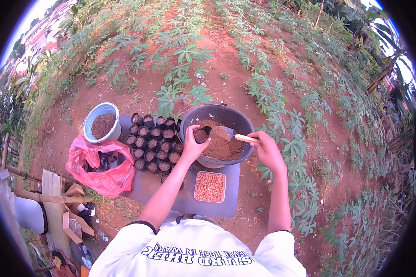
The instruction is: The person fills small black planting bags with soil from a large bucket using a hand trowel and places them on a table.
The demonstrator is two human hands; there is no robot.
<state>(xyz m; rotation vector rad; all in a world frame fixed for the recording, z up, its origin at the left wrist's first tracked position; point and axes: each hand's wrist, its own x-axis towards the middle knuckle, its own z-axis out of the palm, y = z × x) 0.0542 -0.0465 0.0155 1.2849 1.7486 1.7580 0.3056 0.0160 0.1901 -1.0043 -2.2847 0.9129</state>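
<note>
My left hand (193, 144) is closed round a small black planting bag (201, 135), held above the soil inside a large dark bucket (189, 121). In my right hand (266, 150) is a hand trowel (241, 137), gripped by its pale wooden handle. The trowel's metal blade points left toward the bag, over the brown soil (224, 150). Several soil-filled black bags (151, 144) stand packed together on the table, left of the bucket. Just below the bucket sits a clear tub of light orange-brown seeds or kernels (210, 186).
A light blue bucket (88, 121) of dark soil stands at the table's far left. Nearer is a pink plastic bag (120, 177) with black plastic inside. The grey table (229, 203) stands on red earth among rows of leafy plants (279, 117). Wooden poles and cardboard lie lower left.
</note>
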